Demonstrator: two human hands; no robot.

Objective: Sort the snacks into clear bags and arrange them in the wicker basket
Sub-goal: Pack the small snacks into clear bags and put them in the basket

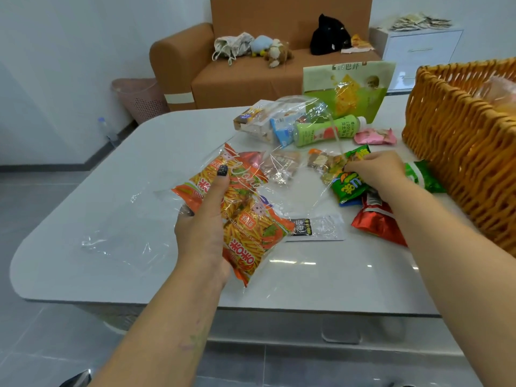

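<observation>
My left hand (205,219) grips a clear bag (251,208) holding orange snack packets (245,233), lifted a little above the white table (111,213). My right hand (375,170) pinches a green snack packet (349,185) lying on the table near the middle right. A red packet (377,222) lies just under my right forearm. Another green packet (424,177) sits against the wicker basket (458,141) at the right edge. A second clear bag (296,121) further back holds a green bottle (326,131) and boxed snacks.
A flat empty clear bag (117,244) lies at the table's left. A black-labelled sachet (315,229), a pink packet (375,136) and a green paper bag (349,90) are also on the table. Behind stand a brown sofa (240,76) and a pink bin (139,99).
</observation>
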